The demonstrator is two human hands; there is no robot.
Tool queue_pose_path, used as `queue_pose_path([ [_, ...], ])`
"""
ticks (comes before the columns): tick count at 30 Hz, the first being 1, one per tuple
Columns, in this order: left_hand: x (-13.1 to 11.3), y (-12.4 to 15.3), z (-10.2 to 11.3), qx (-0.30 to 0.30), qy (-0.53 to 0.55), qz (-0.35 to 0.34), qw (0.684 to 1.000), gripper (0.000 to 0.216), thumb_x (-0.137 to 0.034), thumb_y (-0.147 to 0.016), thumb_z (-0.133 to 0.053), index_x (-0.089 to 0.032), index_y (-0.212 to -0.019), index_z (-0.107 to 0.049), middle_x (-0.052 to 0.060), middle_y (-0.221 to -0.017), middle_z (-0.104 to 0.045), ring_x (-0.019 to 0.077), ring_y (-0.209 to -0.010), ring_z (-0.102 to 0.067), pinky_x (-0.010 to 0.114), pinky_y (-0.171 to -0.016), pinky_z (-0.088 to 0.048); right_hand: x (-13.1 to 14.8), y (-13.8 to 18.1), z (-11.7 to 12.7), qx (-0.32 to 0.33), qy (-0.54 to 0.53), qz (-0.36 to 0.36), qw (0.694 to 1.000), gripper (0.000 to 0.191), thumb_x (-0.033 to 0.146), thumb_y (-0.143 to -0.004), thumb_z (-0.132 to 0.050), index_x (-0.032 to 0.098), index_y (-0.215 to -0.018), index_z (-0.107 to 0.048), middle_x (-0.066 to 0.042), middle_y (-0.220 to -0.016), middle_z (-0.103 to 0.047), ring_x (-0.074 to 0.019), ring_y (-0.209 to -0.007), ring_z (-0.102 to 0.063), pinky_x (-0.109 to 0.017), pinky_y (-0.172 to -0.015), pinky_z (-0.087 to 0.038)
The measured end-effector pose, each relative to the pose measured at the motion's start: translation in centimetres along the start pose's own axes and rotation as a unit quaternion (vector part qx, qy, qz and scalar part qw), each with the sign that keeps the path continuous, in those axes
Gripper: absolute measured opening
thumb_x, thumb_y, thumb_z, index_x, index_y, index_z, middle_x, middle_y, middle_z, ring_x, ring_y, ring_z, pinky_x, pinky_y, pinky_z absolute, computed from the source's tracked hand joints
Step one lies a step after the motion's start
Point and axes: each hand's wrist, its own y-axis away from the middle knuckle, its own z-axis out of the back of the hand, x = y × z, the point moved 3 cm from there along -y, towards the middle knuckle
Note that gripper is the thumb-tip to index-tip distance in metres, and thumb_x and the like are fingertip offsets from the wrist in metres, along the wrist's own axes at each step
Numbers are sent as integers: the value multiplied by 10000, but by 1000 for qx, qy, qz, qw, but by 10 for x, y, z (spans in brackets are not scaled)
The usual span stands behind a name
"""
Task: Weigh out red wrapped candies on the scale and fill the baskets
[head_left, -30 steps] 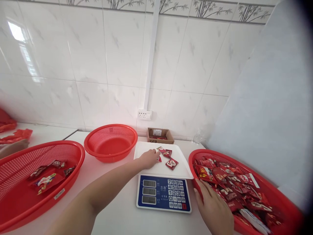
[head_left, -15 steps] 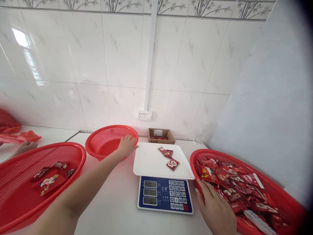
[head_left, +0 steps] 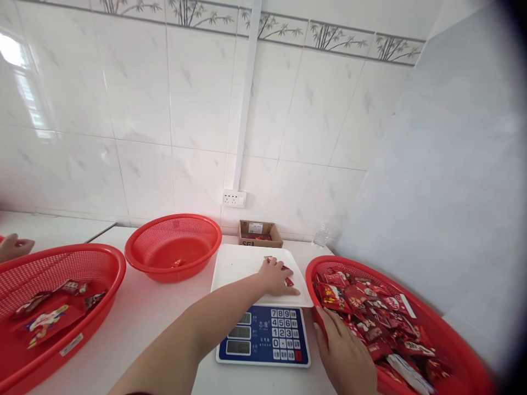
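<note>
My left hand (head_left: 275, 277) lies on the white pan (head_left: 234, 269) of the blue scale (head_left: 265, 341), its fingers curled over the small red packets (head_left: 288, 282) there. One small packet (head_left: 178, 263) lies in the round red basket (head_left: 173, 247) behind the scale's left side. My right hand (head_left: 345, 354) rests flat, fingers spread, on the near rim of the red basket at the right (head_left: 447, 334), which is full of red snack packets (head_left: 370, 318).
A large red basket (head_left: 82, 323) with a few packets stands at the left. Another person's hand (head_left: 14, 247) shows at the far left edge. A small cardboard box (head_left: 260, 233), a clear bottle (head_left: 321, 237) and a wall socket (head_left: 234, 198) are at the back.
My left hand carried a packet from the scale pan to the round basket, left it there, and has come back onto the packets on the pan. The right hand stayed on the basket rim.
</note>
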Motion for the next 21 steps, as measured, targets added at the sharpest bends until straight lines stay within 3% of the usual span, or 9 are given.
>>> queue_pose_path([
  [5,-2,2,3,-37,-23,7,999,371,-443,-889,-342,-225,-1097,-557,132,-1136,-562,298,-1097,-476,443,-820,-428,0,0,1,-7,7,9,1000,474,380,-905,-266,182,-1129,-633,-66,-1149,-630,-222,-977,-607,-332,-770,-491],
  [10,24,20,19,-55,-27,29,998,231,-226,-878,-394,-241,-1044,-554,92,-1056,-582,239,-982,-547,331,-713,-464,1,1,1,-14,5,4,1000,479,378,-904,-262,180,-1133,-633,-67,-1146,-631,-224,-973,-606,-341,-778,-488],
  [13,52,42,42,-95,-25,92,991,250,-252,-914,-336,-249,-1086,-517,82,-1055,-568,219,-929,-572,325,-718,-459,1,1,2,-13,1,5,1000,477,379,-902,-265,182,-1130,-635,-66,-1141,-633,-219,-940,-615,-339,-781,-486],
  [17,101,85,76,-156,-22,214,964,331,-334,-941,-256,-277,-1237,-395,84,-1158,-514,228,-1003,-553,320,-717,-452,2,1,4,-29,-4,7,1000,478,376,-898,-271,162,-1125,-634,-87,-1118,-640,-234,-921,-617,-365,-782,-483],
  [21,141,135,89,-169,-13,312,935,463,-460,-907,-303,-252,-1320,-316,113,-1234,-487,266,-1111,-497,325,-705,-456,2,1,4,-51,-11,20,998,488,383,-894,-267,143,-1099,-639,-93,-1083,-652,-242,-875,-625,-377,-740,-485],
])
